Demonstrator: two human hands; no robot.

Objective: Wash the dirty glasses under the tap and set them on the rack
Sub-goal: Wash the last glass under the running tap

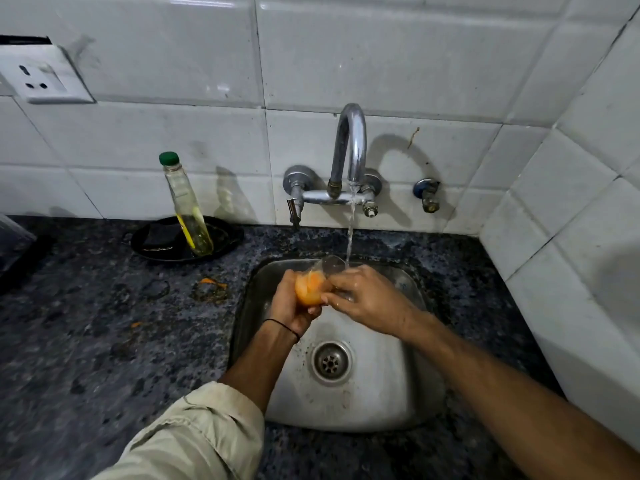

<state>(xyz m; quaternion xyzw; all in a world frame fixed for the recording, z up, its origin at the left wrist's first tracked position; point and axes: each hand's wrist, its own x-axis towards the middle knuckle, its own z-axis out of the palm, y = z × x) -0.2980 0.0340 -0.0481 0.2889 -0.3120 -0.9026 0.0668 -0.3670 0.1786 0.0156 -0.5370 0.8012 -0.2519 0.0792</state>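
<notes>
Gripping what, that left hand [292, 306]? (Editor)

A clear drinking glass [310, 289], its lower half coated with orange residue. Fingers and thumb curl round the base end. The glass is tilted, mouth pointing toward the wall. (Photographer)

And the right hand [367, 303]? (Editor)

Closed on the same glass nearer the rim, fingers wrapped over the clear part, thumb below. Both hands hold it above the square stainless-steel sink [391, 393], toward the back of the basin. (Photographer)

Water? (Editor)

A thin stream of water [350, 230] falls from the curved chrome wall tap [349, 143] and lands at the glass rim, on the right hand's fingers [346, 275]. Whether any enters the glass, I cannot tell. (Photographer)

Anything else for the caption? (Editor)

A thin black thread band [282, 325] circles the left wrist, with a rolled beige sleeve [194, 438] further down the arm. On the dark speckled stone countertop [86, 323], left of the sink, lies an orange smear [213, 282]. Behind it, a round black dish [225, 237] holds a dark scrub pad [161, 237] and a leaning clear plastic bottle with a green cap [188, 209], pale yellow liquid in its lower part. A round metal drain [331, 362] sits mid-basin. (Photographer)
</notes>
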